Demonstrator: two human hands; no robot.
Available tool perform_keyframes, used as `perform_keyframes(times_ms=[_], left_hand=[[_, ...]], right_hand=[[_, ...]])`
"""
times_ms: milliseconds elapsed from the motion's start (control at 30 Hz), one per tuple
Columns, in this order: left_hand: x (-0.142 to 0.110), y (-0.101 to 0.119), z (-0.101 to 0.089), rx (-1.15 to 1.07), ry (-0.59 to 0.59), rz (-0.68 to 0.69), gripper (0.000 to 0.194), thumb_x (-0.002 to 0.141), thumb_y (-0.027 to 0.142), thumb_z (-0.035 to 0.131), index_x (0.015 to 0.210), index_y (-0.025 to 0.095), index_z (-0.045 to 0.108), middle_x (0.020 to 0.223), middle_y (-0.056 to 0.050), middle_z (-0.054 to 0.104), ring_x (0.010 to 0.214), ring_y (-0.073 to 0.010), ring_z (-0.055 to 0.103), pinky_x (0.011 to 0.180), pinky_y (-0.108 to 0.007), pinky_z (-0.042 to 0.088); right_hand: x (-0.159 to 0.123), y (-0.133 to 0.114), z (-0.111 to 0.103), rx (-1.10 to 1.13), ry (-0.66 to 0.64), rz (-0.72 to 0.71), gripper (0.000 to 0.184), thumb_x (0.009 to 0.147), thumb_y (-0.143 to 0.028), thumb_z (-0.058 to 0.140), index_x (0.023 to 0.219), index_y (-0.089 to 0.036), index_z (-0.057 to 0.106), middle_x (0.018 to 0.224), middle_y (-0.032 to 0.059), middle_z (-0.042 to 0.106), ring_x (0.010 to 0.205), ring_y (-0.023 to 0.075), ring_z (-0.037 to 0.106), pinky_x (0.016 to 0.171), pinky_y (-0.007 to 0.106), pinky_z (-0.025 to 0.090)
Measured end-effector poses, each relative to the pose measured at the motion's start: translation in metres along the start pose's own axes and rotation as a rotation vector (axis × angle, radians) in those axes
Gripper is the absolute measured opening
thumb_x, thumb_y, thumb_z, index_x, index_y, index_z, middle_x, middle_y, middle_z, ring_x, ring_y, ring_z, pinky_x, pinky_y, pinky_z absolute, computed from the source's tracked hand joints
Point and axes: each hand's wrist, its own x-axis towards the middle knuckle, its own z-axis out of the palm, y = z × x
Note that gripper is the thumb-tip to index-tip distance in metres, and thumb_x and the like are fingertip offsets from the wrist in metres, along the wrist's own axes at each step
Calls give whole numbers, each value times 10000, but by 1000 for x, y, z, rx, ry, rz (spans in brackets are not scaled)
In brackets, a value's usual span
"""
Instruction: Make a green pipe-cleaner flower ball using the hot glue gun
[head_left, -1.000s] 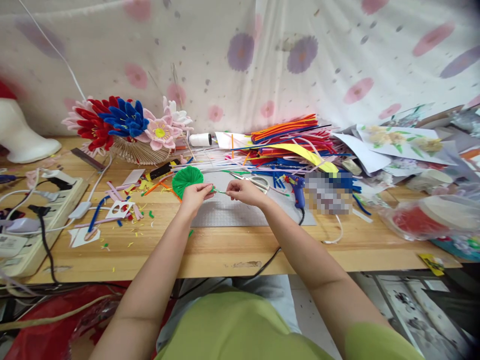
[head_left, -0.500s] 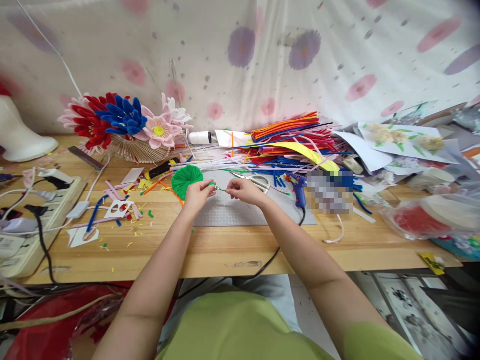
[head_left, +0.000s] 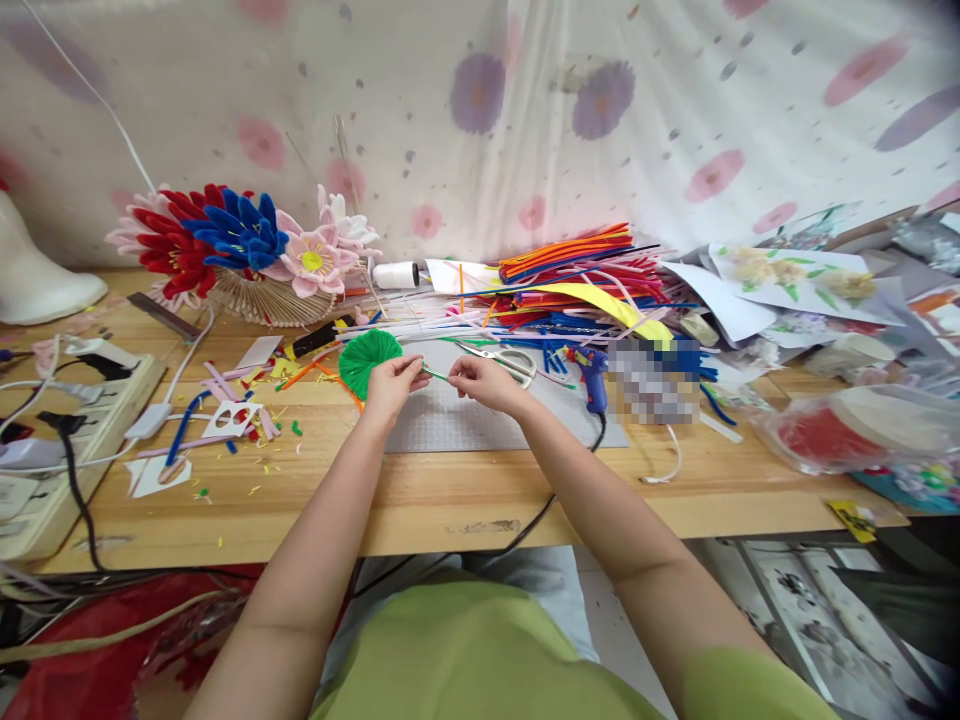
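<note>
A thin green stem (head_left: pixel 436 374) runs between my two hands above the grey cutting mat (head_left: pixel 442 428). My left hand (head_left: pixel 391 390) pinches its left end between thumb and fingers. At the other end, the fingertips of my right hand (head_left: pixel 484 384) are closed on the stem. A round, ridged green leaf (head_left: pixel 367 360), which looks made of pipe cleaners, is just behind my left hand; whether it joins the stem is hidden by the fingers. Scissors (head_left: pixel 516 367) lie on the mat beyond my right hand.
A blue glue gun (head_left: pixel 595 380) lies right of the scissors, its cord crossing the table edge. Bundled pipe cleaners (head_left: pixel 577 255) line the back. At left are fuzzy flowers (head_left: pixel 240 235), coloured scraps (head_left: pixel 232 415) and a power strip (head_left: pixel 112 430). A bagged roll (head_left: pixel 817 435) sits far right.
Both hands keep their grip on the stem. My left fingertips have shifted slightly along it, and the whole view has drifted a little.
</note>
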Motion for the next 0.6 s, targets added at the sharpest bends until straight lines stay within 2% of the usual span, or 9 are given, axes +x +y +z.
perform_keyframes(times_ms=[133, 333, 467, 533, 600], left_hand=[[4, -4, 4, 15, 17, 29, 90, 741, 115, 605, 819, 92, 643, 654, -13, 634, 594, -98, 638, 645, -249, 548], [13, -8, 5, 43, 67, 45, 95, 768, 130, 571, 808, 92, 648, 645, -14, 623, 567, -101, 619, 663, -291, 545], [22, -13, 0, 288, 46, 169, 127, 754, 162, 578, 826, 122, 675, 635, -25, 641, 579, -128, 618, 660, -286, 526], [24, -15, -1, 449, 61, 243, 131, 736, 177, 600, 827, 141, 688, 616, -32, 644, 600, -149, 623, 684, -291, 514], [25, -14, 1, 507, 88, 274, 117, 731, 175, 607, 810, 151, 690, 603, -35, 642, 619, -158, 628, 708, -291, 505]], right_hand=[[-2, -5, 2, -32, 18, 33, 68, 781, -225, 535, 746, -169, 555, 557, -31, 587, 498, 71, 483, 522, 191, 337], [-5, -10, 6, -63, 34, 90, 104, 803, -259, 515, 778, -175, 571, 567, -41, 592, 505, 68, 483, 530, 186, 335], [-5, -12, 8, -154, 34, 137, 147, 812, -286, 496, 766, -184, 592, 515, -47, 549, 499, 78, 476, 530, 196, 316], [-4, -12, 8, -182, 41, 143, 140, 814, -277, 494, 811, -189, 603, 521, -49, 549, 506, 82, 479, 536, 200, 312], [-3, -11, 9, -187, 54, 141, 145, 817, -272, 495, 863, -191, 606, 534, -49, 555, 512, 84, 481, 545, 203, 313]])
